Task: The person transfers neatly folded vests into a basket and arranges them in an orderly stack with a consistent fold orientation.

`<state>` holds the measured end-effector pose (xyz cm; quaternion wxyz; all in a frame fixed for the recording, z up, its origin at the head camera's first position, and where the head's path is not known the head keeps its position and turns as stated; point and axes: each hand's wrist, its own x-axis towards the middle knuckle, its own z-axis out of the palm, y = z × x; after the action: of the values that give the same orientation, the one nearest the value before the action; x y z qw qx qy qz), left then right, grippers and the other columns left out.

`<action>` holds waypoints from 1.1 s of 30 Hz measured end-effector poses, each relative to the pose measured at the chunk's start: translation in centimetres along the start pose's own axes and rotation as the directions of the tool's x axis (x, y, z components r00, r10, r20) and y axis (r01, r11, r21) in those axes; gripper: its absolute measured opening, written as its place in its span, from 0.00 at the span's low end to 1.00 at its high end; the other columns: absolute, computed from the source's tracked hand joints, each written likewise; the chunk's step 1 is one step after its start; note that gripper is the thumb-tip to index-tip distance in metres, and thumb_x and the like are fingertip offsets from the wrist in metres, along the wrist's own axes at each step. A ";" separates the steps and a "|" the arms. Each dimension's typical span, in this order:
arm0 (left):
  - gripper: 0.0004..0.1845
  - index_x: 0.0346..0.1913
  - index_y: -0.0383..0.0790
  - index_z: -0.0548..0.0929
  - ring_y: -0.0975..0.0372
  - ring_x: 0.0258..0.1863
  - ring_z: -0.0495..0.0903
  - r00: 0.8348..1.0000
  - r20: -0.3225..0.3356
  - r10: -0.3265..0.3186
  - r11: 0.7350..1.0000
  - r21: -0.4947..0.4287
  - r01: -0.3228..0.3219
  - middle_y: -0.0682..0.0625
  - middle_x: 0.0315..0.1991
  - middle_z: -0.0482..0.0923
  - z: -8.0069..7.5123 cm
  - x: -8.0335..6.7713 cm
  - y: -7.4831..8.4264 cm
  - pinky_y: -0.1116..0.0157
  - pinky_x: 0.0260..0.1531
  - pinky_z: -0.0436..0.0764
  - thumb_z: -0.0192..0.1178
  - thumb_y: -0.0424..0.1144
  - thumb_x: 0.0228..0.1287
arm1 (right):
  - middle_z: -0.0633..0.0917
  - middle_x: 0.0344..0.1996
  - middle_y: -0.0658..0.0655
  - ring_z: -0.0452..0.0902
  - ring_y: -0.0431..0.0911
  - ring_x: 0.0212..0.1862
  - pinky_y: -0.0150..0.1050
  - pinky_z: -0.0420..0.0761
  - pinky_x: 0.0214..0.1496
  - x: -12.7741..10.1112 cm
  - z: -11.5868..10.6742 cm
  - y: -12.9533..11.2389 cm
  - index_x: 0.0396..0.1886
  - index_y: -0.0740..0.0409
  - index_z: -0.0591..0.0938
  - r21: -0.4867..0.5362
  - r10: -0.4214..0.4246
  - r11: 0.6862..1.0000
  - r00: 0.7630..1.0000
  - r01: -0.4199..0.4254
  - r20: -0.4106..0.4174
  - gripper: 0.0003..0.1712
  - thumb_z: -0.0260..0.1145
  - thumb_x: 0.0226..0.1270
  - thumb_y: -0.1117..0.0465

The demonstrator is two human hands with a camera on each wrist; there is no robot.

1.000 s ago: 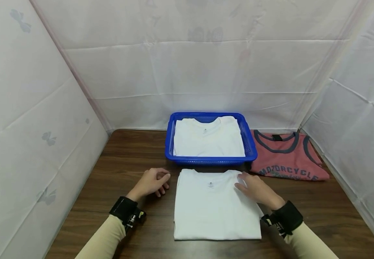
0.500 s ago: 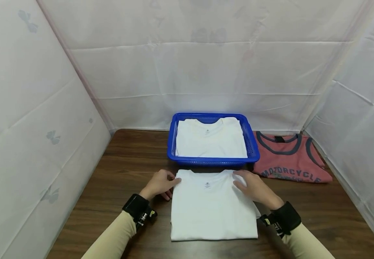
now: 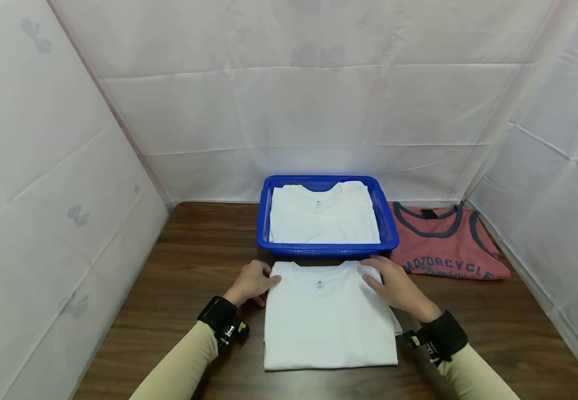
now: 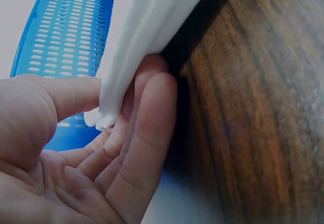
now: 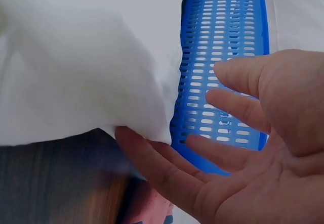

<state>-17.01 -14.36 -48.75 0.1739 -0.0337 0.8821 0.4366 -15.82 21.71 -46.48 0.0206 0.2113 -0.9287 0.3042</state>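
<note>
A folded white T-shirt [image 3: 329,325] lies flat on the table, its neckline toward the basket. My left hand [image 3: 250,282] pinches the shirt's far left corner. In the left wrist view the thumb lies on one side of the layered white cloth [image 4: 139,42] and the fingers on the other. At the far right corner is my right hand [image 3: 399,286]. Its fingers [image 5: 167,181] are loosely spread in the right wrist view, and some touch the shirt's edge [image 5: 136,113]. The thumb there stands apart from the cloth.
Just beyond the shirt stands a blue plastic basket [image 3: 326,247], holding another folded white T-shirt [image 3: 324,219]. A red tank top [image 3: 441,244] with dark trim lies right of the basket. White sheeting [image 3: 309,111] walls in the back and sides of the wooden table [image 3: 204,239].
My left hand has moved right, from beside the white T-shirt to its far left corner, and now pinches it. The right hand stays near the right corner, its fingers slightly farther forward.
</note>
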 end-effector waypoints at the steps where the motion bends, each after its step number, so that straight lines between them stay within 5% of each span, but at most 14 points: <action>1: 0.17 0.54 0.30 0.81 0.58 0.15 0.81 1.000 -0.002 0.006 1.000 -0.007 -0.006 0.42 0.26 0.79 0.0 0.0 -0.1 0.61 0.16 0.84 0.65 0.39 0.71 | 0.81 0.59 0.68 0.80 0.60 0.54 0.55 0.81 0.55 0.0 0.0 0.1 0.60 0.65 0.83 0.000 0.001 1.000 1.000 -0.001 -0.007 0.19 0.67 0.73 0.66; 5: 0.13 0.51 0.31 0.82 0.58 0.16 0.80 0.998 -0.021 0.066 0.997 -0.043 -0.067 0.45 0.25 0.80 0.1 0.0 -0.2 0.60 0.17 0.84 0.65 0.37 0.71 | 0.84 0.50 0.62 0.75 0.50 0.36 0.43 0.74 0.38 0.0 0.0 0.4 0.59 0.65 0.83 -0.009 0.007 1.000 0.999 -0.008 -0.043 0.18 0.68 0.71 0.67; 12: 0.07 0.46 0.35 0.81 0.60 0.26 0.82 0.981 -0.030 0.194 0.970 -0.145 -0.196 0.47 0.31 0.85 0.1 0.4 -0.4 0.60 0.22 0.85 0.64 0.34 0.72 | 0.83 0.57 0.68 0.81 0.60 0.55 0.59 0.80 0.53 -0.1 0.1 1.3 0.67 0.65 0.76 -0.024 0.022 0.999 0.999 -0.022 -0.029 0.27 0.69 0.71 0.65; 19: 0.07 0.50 0.35 0.77 0.59 0.27 0.82 0.965 -0.005 0.263 0.935 -0.245 -0.256 0.43 0.38 0.88 0.0 0.6 -1.1 0.60 0.21 0.83 0.61 0.32 0.74 | 0.81 0.58 0.72 0.82 0.64 0.54 0.63 0.79 0.54 0.0 0.6 2.4 0.73 0.64 0.70 -0.027 0.033 0.999 0.999 -0.032 0.042 0.34 0.70 0.70 0.64; 33: 0.06 0.49 0.34 0.76 0.61 0.26 0.81 0.965 -0.003 0.262 0.932 -0.259 -0.254 0.43 0.36 0.88 0.2 0.4 -1.2 0.61 0.22 0.83 0.60 0.31 0.75 | 0.80 0.62 0.71 0.77 0.66 0.61 0.62 0.77 0.60 1.3 1.4 2.5 0.67 0.71 0.74 -0.044 0.092 0.995 0.991 -0.088 0.095 0.36 0.76 0.62 0.65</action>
<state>-17.09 -14.91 -49.87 0.1233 0.0671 0.8117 0.5669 -17.86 22.26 -48.77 -0.0341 0.1834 -0.9430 0.2757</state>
